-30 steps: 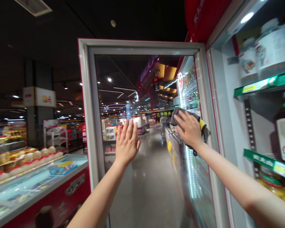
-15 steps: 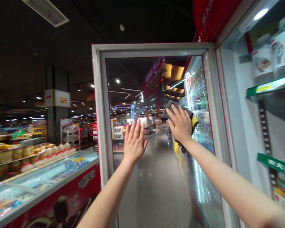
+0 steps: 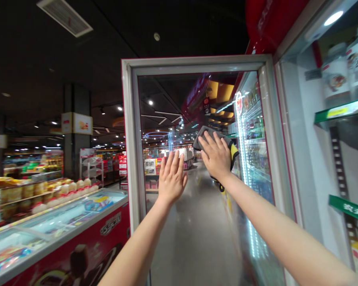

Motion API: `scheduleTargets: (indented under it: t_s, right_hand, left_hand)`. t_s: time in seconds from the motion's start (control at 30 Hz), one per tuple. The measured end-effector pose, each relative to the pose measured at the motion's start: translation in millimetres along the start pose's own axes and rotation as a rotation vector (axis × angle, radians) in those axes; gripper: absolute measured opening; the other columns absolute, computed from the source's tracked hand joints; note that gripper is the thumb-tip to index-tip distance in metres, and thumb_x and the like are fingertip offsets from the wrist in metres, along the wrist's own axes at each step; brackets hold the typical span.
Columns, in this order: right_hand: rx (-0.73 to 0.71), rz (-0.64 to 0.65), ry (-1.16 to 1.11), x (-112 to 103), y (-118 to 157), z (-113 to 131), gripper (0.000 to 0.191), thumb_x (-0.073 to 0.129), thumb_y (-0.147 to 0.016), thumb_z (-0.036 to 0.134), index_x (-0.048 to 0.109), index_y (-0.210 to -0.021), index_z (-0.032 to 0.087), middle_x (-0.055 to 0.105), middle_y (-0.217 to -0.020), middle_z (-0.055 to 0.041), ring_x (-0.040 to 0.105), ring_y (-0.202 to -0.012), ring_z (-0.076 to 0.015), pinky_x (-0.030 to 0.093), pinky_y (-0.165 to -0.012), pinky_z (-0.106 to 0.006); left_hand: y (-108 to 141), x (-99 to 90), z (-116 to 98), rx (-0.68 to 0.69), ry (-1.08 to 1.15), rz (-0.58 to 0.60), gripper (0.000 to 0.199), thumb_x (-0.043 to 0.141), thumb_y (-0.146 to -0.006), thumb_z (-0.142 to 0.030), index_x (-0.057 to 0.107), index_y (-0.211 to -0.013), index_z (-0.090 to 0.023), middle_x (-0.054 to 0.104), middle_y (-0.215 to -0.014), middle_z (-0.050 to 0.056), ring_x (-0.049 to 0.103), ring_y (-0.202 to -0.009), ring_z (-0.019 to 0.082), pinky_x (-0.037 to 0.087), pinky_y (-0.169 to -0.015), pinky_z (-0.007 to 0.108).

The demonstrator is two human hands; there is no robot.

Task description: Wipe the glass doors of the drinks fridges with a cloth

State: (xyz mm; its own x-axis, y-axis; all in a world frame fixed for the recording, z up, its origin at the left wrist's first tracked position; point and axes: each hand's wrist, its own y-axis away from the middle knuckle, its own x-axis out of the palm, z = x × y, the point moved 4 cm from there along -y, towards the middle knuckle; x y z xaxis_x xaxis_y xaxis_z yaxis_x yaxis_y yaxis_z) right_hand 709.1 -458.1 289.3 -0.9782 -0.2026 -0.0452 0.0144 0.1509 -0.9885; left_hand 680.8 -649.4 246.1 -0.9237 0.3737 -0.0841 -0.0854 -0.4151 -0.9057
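Observation:
My left hand [image 3: 172,178] lies flat against the glass pane [image 3: 164,103] of an open refrigerator door, fingers spread, holding nothing. My right hand [image 3: 216,155] presses a grey microfiber cloth [image 3: 205,140] on the same pane, a little to the right of my left hand. A yellow edge of the cloth [image 3: 234,152] shows beyond my fingers. A grey-white frame [image 3: 197,63] surrounds the glass.
To the right, the refrigerator's lit shelves hold jars and bottles [image 3: 335,75] behind green price rails [image 3: 343,111]. A red-sided chest freezer [image 3: 62,226] stands to the left, with a shelf of packaged goods behind it. A shop aisle runs ahead beyond the glass.
My right hand and the cloth have slid left across the glass, closer to my left hand. The whole view has shifted, so the door frame sits further right in the picture.

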Motion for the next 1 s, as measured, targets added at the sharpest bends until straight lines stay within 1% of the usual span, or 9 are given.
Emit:
scheduleTargets:
  t_s: [0.17,0.3,0.43,0.6,0.7,0.73,0.8,0.9,1.0]
  right_hand:
    - [-0.268,0.169,-0.086,-1.8,31.1,9.2,0.048,0.05,-0.098,0.024,0.054,-0.145,0.033,0.045,-0.158,0.0024,0.034,-0.15,-0.0246,0.029,-0.121,-0.05]
    - [-0.07,0.149,-0.23,1.4,25.2,4.5,0.049,0.04,-0.103,0.036,0.045,-0.151,0.032,0.038,-0.162,0.0,0.023,-0.154,-0.0267,0.022,-0.124,-0.057]
    - [0.158,0.135,-0.673,15.9,-1.9,24.1,0.061,0.017,-0.105,0.053,0.018,-0.162,0.03,0.022,-0.168,-0.0013,0.006,-0.157,-0.0238,0.012,-0.126,-0.06]
    - [0.289,0.064,-1.288,2.3,-4.8,8.7,0.062,0.004,-0.104,0.055,0.013,-0.162,0.034,0.032,-0.165,-0.0026,0.034,-0.15,-0.0175,0.033,-0.122,-0.05]
    - [0.317,-0.133,-1.118,-18.8,14.3,-32.2,0.052,0.03,-0.105,0.048,0.04,-0.154,0.032,0.048,-0.156,-0.0074,0.051,-0.139,-0.0236,0.046,-0.112,-0.05]
    - [0.307,-0.22,-0.949,-25.0,22.3,-45.9,0.047,0.037,-0.104,0.044,0.052,-0.146,0.03,0.056,-0.149,-0.0087,0.054,-0.137,-0.0248,0.046,-0.113,-0.051]
    - [0.214,-0.223,-0.612,-27.2,35.9,-63.3,0.043,0.04,-0.104,0.035,0.058,-0.141,0.028,0.055,-0.149,-0.0084,0.047,-0.142,-0.0255,0.038,-0.119,-0.054]
    - [0.096,-0.108,-0.243,-13.7,50.1,-75.5,0.051,0.036,-0.103,0.024,0.042,-0.154,0.027,0.04,-0.16,-0.008,0.028,-0.152,-0.0259,0.029,-0.122,-0.058]
    - [0.039,-0.055,-0.055,-1.6,57.7,-79.5,0.064,0.036,-0.1,0.016,0.02,-0.162,0.027,0.028,-0.166,-0.0086,0.02,-0.155,-0.0263,0.028,-0.123,-0.057]
  left_hand:
    - [-0.6,-2.5,5.7,-0.005,0.052,-0.007,0.07,0.05,-0.098,-0.029,0.021,-0.161,-0.019,0.033,-0.164,0.012,0.019,-0.155,0.027,0.014,-0.128,0.05]
    - [-3.2,-11.0,1.4,-0.079,0.175,-0.026,0.062,0.046,-0.1,-0.026,0.027,-0.159,-0.022,0.038,-0.162,0.012,0.023,-0.155,0.027,0.019,-0.126,0.052]
    - [-15.2,-21.3,-30.1,-0.146,0.353,-0.161,0.058,0.037,-0.101,-0.023,0.025,-0.158,-0.022,0.037,-0.162,0.014,0.021,-0.155,0.025,0.026,-0.124,0.053]
    - [-43.6,-3.9,-72.1,-0.189,0.319,-0.102,0.062,0.041,-0.101,-0.029,0.022,-0.159,-0.016,0.028,-0.164,0.021,0.019,-0.155,0.029,0.031,-0.122,0.054]
    - [-55.7,9.4,-77.4,-0.224,0.147,-0.091,0.076,0.064,-0.091,-0.043,0.031,-0.156,-0.023,0.011,-0.168,0.024,0.011,-0.154,0.043,0.026,-0.118,0.069]
    - [-58.6,12.2,-78.6,-0.197,0.098,-0.1,0.077,0.069,-0.088,-0.044,0.035,-0.155,-0.026,0.009,-0.168,0.024,0.011,-0.153,0.046,0.024,-0.116,0.072]
    - [-63.0,16.1,-82.3,-0.128,0.021,-0.114,0.073,0.07,-0.087,-0.036,0.039,-0.152,-0.023,0.012,-0.167,0.026,0.015,-0.152,0.046,0.023,-0.116,0.073]
    - [-68.5,21.0,-95.2,-0.042,-0.043,-0.085,0.061,0.063,-0.09,-0.021,0.044,-0.146,-0.008,0.026,-0.161,0.032,0.02,-0.153,0.041,0.024,-0.12,0.066]
    - [-74.8,22.6,-108.5,-0.034,-0.039,-0.052,0.066,0.062,-0.091,-0.033,0.042,-0.147,-0.006,0.028,-0.161,0.03,0.019,-0.153,0.043,0.022,-0.121,0.065]
